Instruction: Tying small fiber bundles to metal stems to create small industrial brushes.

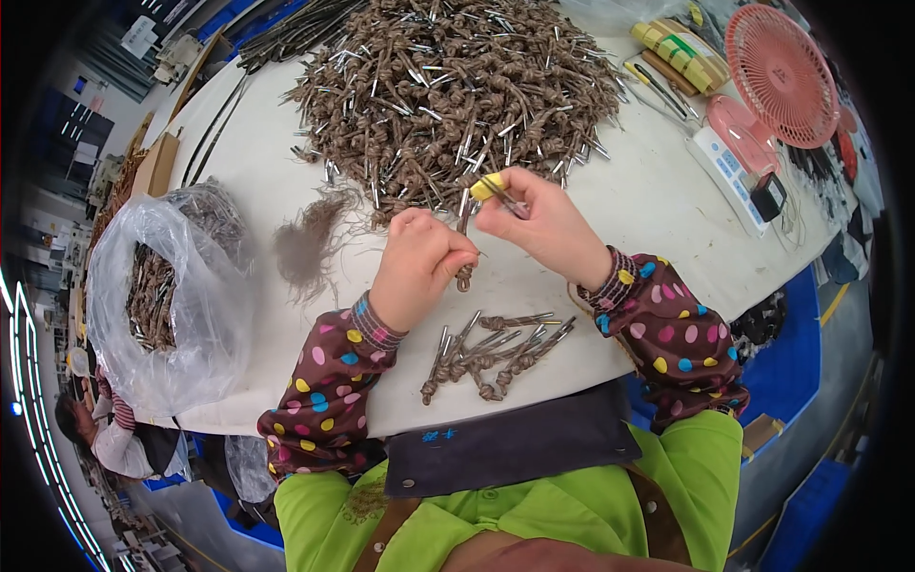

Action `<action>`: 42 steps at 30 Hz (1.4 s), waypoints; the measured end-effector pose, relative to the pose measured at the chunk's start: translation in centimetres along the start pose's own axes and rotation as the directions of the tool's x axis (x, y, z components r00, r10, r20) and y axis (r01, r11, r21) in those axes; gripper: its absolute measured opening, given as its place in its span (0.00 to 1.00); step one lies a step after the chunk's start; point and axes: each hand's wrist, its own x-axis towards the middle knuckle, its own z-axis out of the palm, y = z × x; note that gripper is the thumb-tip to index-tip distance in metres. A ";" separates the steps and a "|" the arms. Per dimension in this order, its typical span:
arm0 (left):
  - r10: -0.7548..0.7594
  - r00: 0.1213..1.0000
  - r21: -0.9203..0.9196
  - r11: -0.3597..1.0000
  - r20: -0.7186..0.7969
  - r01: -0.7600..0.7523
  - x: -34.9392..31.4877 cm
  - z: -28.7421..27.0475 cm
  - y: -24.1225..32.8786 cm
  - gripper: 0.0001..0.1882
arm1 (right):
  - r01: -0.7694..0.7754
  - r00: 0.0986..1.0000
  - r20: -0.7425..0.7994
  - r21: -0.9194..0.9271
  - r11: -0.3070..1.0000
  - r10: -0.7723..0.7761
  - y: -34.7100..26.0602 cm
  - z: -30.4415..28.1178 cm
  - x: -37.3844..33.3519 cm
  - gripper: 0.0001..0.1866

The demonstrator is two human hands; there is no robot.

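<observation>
My left hand (416, 262) is closed, thumb against fingers, on a brown knotted cord (464, 276) with silvery metal tips. The cord's looped end hangs below the fingers, and its tips point up between my hands. My right hand (545, 217) grips a small metal tool wrapped in yellow (487, 186), with thin dark metal arms; whether it is snips or tweezers I cannot tell. That tool is held close to the upper end of the cord. Nearer my body, several similar knotted cords (496, 355) lie in a small group on the white table.
A large heap of knotted cords (448, 95) covers the far middle of the table (667, 257). Brown fibre fluff (310, 243) lies left of my hands. A clear plastic bag (205, 324) of cords stands at left. A pink fan (782, 76) and white keypad device (729, 176) stand at right.
</observation>
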 end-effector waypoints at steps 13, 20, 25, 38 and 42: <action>-0.419 0.894 -0.278 0.888 -0.160 0.366 0.2 -1.4 -0.7 0.13 | -0.134 0.990 0.048 0.025 0.991 0.133 -2.7 -1.5 0.0 0.10; -0.218 0.963 -0.352 0.898 0.160 0.262 0.0 -1.1 0.4 0.15 | -0.141 0.981 0.148 0.076 0.987 0.128 -2.7 -1.5 0.0 0.11; -0.179 0.967 -0.265 0.938 0.179 0.223 0.1 -1.7 -0.2 0.09 | -0.179 0.971 0.177 0.110 0.978 0.158 -3.0 -1.6 0.1 0.11; -0.221 0.966 -0.512 0.819 0.132 0.258 -0.6 -0.3 0.7 0.03 | -0.155 0.960 0.257 0.176 0.972 0.106 -2.6 -1.9 0.3 0.13; -0.256 0.938 -0.770 0.542 0.232 0.338 -1.1 0.5 0.5 0.03 | -0.065 0.957 0.289 0.254 0.965 -0.012 -1.2 -1.3 0.2 0.18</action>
